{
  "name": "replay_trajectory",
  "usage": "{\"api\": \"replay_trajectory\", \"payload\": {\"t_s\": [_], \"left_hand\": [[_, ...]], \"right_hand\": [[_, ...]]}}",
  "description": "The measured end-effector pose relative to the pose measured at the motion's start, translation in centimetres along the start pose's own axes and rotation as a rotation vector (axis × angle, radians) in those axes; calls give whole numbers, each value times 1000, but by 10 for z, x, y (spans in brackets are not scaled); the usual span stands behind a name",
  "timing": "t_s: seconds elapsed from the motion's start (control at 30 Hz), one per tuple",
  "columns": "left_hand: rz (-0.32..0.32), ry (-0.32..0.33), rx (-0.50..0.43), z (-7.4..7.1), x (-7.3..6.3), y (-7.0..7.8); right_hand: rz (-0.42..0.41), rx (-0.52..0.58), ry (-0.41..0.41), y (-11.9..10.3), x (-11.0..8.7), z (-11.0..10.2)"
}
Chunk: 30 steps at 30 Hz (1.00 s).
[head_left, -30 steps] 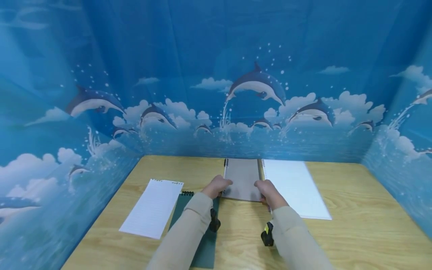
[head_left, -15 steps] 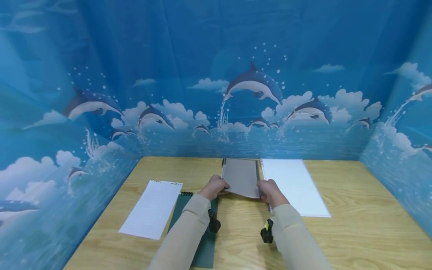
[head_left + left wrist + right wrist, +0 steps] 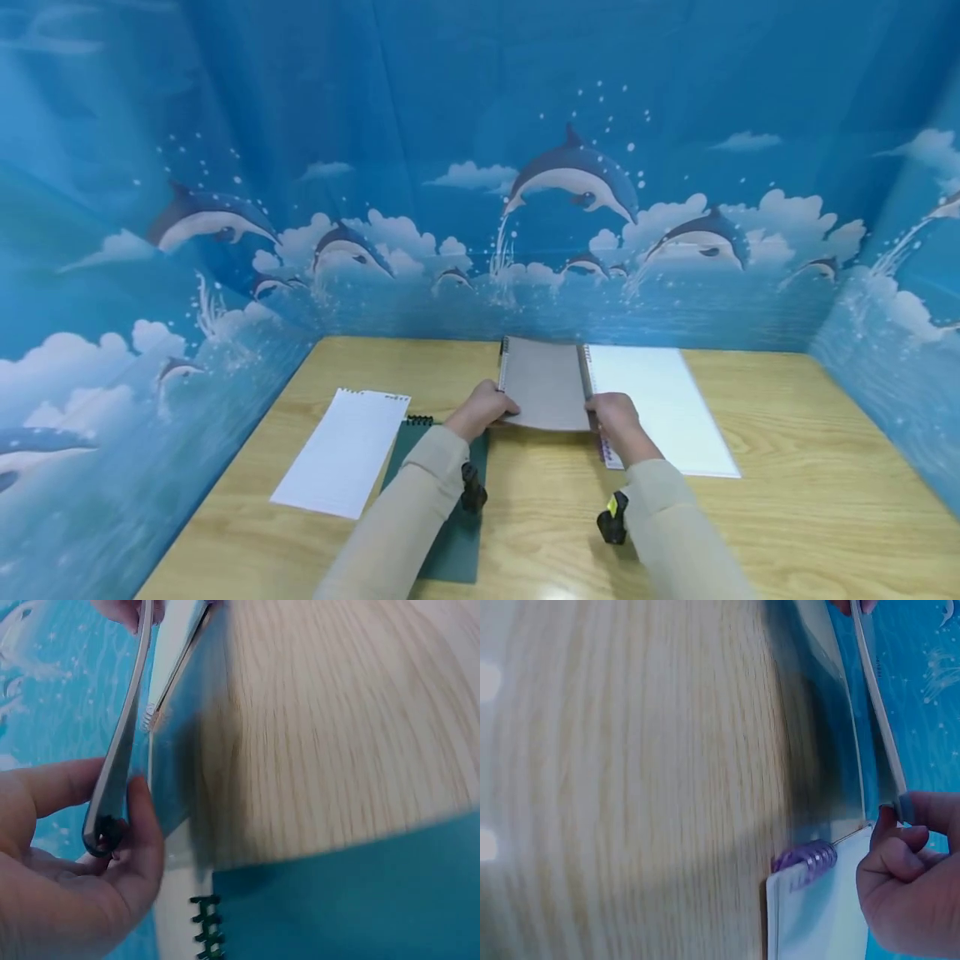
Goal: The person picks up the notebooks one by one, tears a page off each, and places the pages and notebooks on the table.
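A grey-covered spiral notebook (image 3: 546, 383) is held at the back middle of the table, its coil along the left side. My left hand (image 3: 480, 410) grips its near left corner, thumb on top and fingers underneath; the left wrist view shows the hand around the coil end. At the near right corner, my right hand (image 3: 617, 418) pinches the notebook's edge. Both wrist views show the notebook edge-on (image 3: 881, 720), raised above the tabletop. To its right lies a white spiral notebook (image 3: 667, 408) with a purple coil (image 3: 806, 859), partly covered by my right hand.
A green notepad (image 3: 459, 546) with a black top coil lies under my left forearm. Left of it is a loose lined sheet (image 3: 341, 454) with a torn top edge. A blue dolphin-printed curtain (image 3: 420, 208) borders the wooden table (image 3: 817, 450) at the back and sides.
The grey notebook's near edge has risen off the table, bending midway and now straighter. Both hands keep their grip, and the right hand has shifted slightly rightward. The other papers stay put.
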<state>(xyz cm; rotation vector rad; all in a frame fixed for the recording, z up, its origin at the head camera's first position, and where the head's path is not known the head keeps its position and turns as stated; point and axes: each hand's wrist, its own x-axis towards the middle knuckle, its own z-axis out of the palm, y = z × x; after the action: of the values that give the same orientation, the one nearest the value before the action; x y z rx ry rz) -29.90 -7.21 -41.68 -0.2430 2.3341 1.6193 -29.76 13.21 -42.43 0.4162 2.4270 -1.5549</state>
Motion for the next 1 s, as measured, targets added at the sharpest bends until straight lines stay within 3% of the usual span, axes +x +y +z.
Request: {"api": "replay_trajectory", "payload": {"t_s": [0.23, 0.43, 0.63, 0.83, 1.0], "left_hand": [[64, 8, 187, -7, -19, 3], [89, -23, 329, -8, -38, 2], [178, -41, 457, -11, -68, -13], [246, -38, 567, -8, -97, -32], [273, -17, 774, -5, -112, -41]], "right_hand": [[-60, -87, -74, 5, -9, -11], [-84, -38, -127, 7, -28, -21], [-88, -25, -169, 12, -52, -23], [-242, -202, -157, 34, -76, -18], [-285, -253, -159, 50, -90, -14]]}}
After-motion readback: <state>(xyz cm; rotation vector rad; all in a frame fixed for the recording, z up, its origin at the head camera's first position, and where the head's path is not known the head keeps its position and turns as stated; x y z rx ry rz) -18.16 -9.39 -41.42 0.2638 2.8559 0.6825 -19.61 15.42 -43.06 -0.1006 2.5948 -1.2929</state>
